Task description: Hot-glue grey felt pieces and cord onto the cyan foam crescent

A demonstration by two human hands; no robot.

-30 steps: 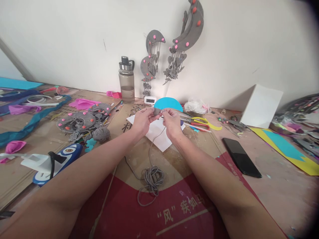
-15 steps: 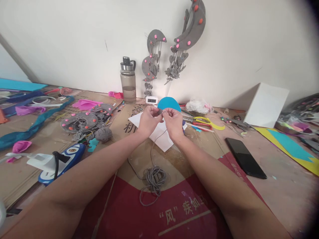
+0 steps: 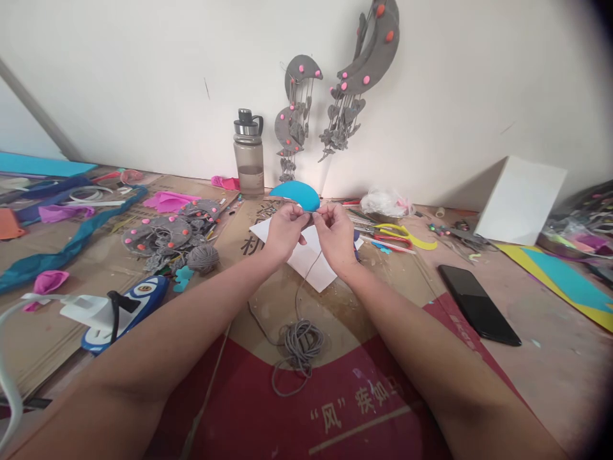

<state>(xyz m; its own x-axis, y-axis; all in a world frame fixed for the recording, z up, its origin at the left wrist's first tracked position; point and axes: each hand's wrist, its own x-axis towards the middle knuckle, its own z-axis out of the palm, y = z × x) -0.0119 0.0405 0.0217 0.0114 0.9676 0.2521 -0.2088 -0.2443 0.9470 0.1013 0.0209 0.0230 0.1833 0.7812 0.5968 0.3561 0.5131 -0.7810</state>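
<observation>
Both hands meet above the white paper (image 3: 306,259) near the table's far edge; the left hand (image 3: 283,230) and right hand (image 3: 335,235) pinch closed on grey cord (image 3: 301,291) beside the blue piece (image 3: 295,193); judged best, keep the cord taut, pinches close together

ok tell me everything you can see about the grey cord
The grey cord looks like thin, soft yarn or string. Most of it lies in a loose tangled coil on the cardboard-covered table, between the person's forearms. One strand rises from the coil to the right hand, which pinches it beside the left hand. Another loose strand trails off to the left.
</observation>
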